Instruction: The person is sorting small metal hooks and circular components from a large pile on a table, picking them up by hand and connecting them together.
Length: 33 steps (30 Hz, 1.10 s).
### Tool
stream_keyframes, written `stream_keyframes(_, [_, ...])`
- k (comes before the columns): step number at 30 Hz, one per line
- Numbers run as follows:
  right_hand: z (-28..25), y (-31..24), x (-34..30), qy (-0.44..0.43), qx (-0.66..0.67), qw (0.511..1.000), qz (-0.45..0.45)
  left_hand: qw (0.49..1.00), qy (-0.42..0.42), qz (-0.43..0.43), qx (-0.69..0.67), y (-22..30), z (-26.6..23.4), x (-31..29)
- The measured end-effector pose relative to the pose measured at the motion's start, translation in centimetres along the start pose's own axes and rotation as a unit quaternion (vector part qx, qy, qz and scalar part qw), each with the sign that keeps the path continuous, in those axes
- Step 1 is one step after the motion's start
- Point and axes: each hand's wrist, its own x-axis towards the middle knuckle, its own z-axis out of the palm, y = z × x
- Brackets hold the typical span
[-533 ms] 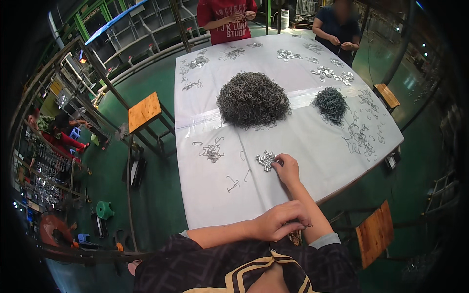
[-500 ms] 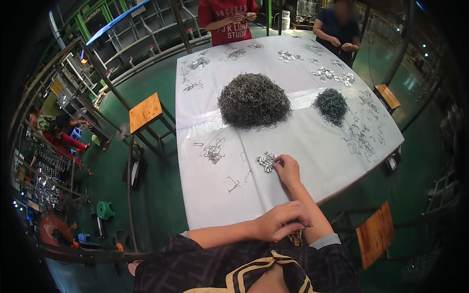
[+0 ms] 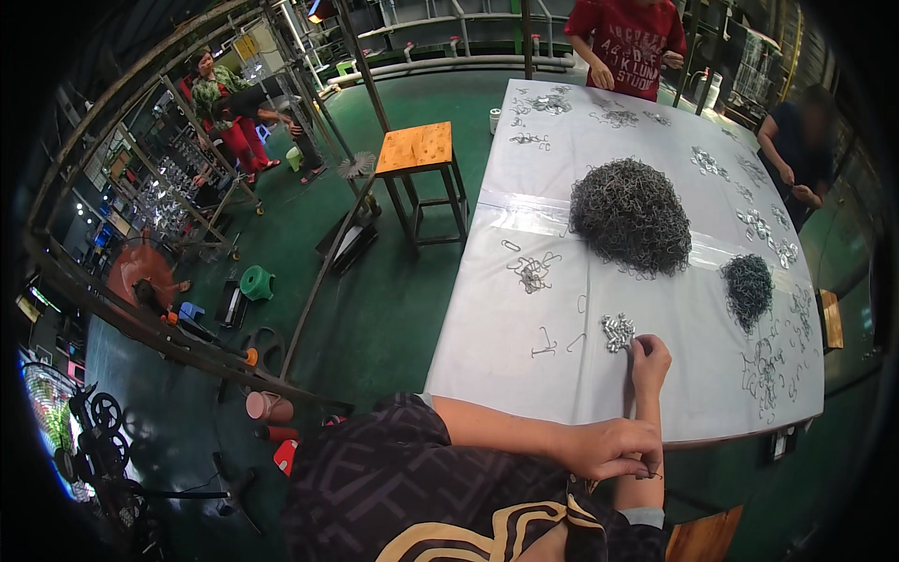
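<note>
My right hand (image 3: 650, 362) reaches onto the white-covered table (image 3: 524, 370), thumb and fingers closed at the right edge of a small pile of shiny silver metal pieces (image 3: 617, 332). Whatever sits between those fingertips is hidden. My left hand (image 3: 613, 450) lies across my right forearm, close to my body. Its fingers pinch a thin dark wire piece (image 3: 656, 476), of which only a short end shows. Left of the silver pile lie a few loose wire hooks (image 3: 545, 345), and farther up a small heap of hooks and clips (image 3: 532, 273).
A large mound of dark wire hooks (image 3: 632, 217) fills the table's middle, with a smaller dark heap (image 3: 747, 288) to its right. Scattered hooks (image 3: 770, 367) lie at the right edge. Two people stand at the far side. A wooden stool (image 3: 416, 150) stands left of the table.
The view has turned left, so the table appears farther right. My right hand stays at the silver pile's edge, and my left hand still pinches the wire piece over my right forearm.
</note>
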Motion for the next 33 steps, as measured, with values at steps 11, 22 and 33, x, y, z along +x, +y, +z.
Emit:
stream_keyframes(11, [-5.8, -2.7, -2.0, -0.018, 0.406, 0.904, 0.134, 0.999, -0.003, -0.040, -0.007, -0.2, 0.3, -0.2])
stream_keyframes(22, [-11.1, -4.9, -6.3, -0.033, 0.566, 0.814, 0.126, 0.997, -0.059, -0.051, 0.013, -0.1, 0.6, 1.5])
stream_keyframes(33, [-14.2, -4.8, -9.0, 0.009, 0.626, 0.775, 0.085, 0.995, -0.068, -0.076, 0.000, -0.1, 1.8, 2.3])
